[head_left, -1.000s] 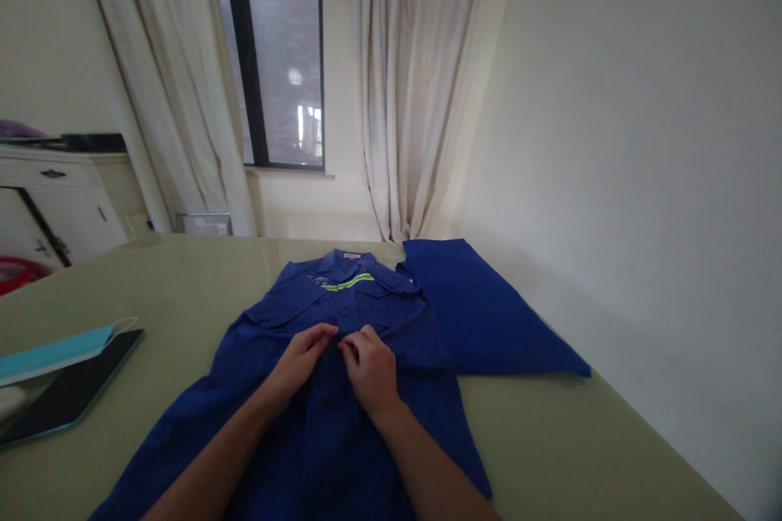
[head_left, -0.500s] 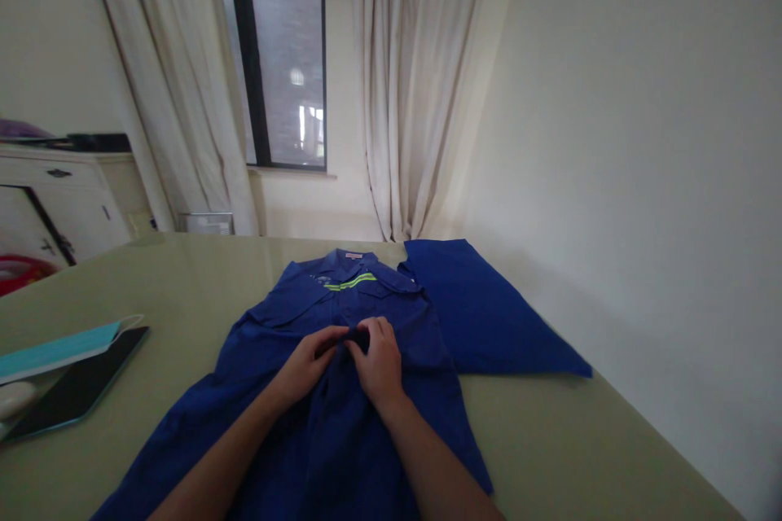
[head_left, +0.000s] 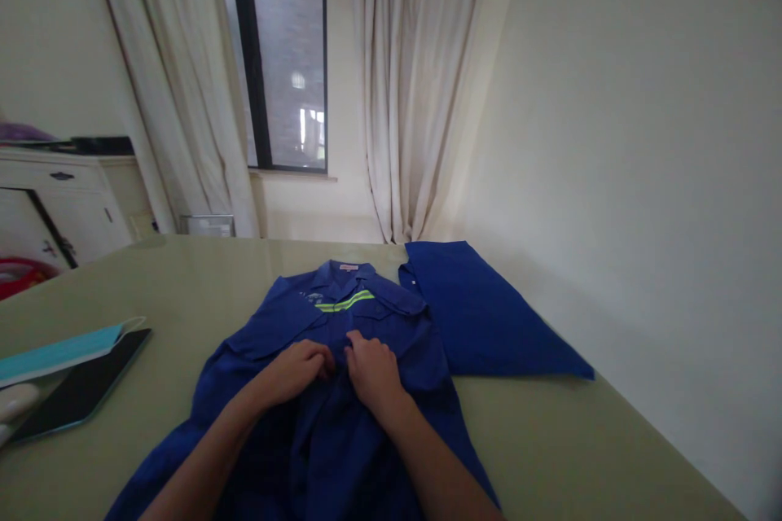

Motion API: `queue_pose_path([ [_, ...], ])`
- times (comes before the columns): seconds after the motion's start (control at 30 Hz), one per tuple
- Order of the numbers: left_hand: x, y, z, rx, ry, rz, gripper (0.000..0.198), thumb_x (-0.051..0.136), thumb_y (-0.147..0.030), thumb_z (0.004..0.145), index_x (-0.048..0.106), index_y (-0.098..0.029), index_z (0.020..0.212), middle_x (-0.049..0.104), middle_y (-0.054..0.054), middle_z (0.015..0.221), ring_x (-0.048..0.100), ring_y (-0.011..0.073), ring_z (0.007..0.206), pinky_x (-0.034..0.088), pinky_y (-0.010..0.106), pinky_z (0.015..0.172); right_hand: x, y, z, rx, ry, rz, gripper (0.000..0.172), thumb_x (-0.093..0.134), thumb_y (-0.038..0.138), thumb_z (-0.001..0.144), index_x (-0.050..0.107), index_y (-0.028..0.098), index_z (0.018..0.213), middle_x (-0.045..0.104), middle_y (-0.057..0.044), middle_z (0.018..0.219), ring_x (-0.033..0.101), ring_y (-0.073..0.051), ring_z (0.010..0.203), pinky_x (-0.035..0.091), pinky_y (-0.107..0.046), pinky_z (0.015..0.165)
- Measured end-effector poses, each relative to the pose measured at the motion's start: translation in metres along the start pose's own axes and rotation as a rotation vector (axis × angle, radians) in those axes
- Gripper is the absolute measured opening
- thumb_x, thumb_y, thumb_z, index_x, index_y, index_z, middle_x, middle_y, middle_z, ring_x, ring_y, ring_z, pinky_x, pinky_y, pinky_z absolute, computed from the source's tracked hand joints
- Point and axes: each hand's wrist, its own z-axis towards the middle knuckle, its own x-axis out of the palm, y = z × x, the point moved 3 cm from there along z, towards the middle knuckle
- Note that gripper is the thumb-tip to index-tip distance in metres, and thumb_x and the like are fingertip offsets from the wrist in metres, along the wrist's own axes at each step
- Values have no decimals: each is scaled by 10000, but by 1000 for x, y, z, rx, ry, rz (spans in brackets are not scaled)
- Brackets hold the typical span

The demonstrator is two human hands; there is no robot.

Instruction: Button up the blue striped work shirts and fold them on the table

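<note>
Work on the front placket [head_left: 340, 334] of the blue work shirt [head_left: 333, 440], collar-away on the table [head_left: 201, 285], looks in hand: left hand [head_left: 298, 366] and right hand [head_left: 375, 370] curled there, cloth pinch can't tell, next needs edges aligned.

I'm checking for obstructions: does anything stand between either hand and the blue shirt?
Nothing visible does: the left hand and right hand both touch the blue shirt. The face mask lies apart, to the left.
</note>
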Motion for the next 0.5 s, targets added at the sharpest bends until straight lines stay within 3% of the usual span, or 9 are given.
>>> queue_pose_path([
  [0.1, 3, 3, 0, -148, -138, 60, 284, 445, -319, 900, 678, -228, 767, 718, 32, 634, 673, 226, 598, 432, 284, 582, 6, 4, 1, -39, 25, -73, 262, 609, 322, 978, 636, 281, 1236, 772, -129, 969, 753, -304, 870, 516, -351, 694],
  [0.2, 6, 1, 0, -132, -288, 209, 300, 437, -341, 939, 665, -228, 781, 750, 67, 796, 702, 245, 767, 434, 301, 682, 11, 7, 3, -87, 0, -122, 170, 563, 324, 1010, 670, 245, 1116, 771, -125, 913, 758, -285, 828, 523, -339, 685],
  [0.37, 10, 1, 5, 24, -291, 61, 245, 488, -364, 924, 694, -233, 934, 762, 65, 973, 689, 246, 924, 463, 330, 836, 10, 6, 3, -139, -70, -125, 226, 451, 279, 1056, 666, 225, 1015, 745, -67, 934, 741, -216, 761, 495, -276, 643],
  [0.5, 12, 6, 7, -4, -312, 5, 243, 507, -385, 898, 687, -226, 866, 758, 70, 918, 687, 259, 889, 476, 354, 832, 7, 6, 3, -229, -130, -52, 214, 465, 279, 1054, 656, 229, 973, 706, -36, 978, 707, -169, 754, 436, -241, 605],
])
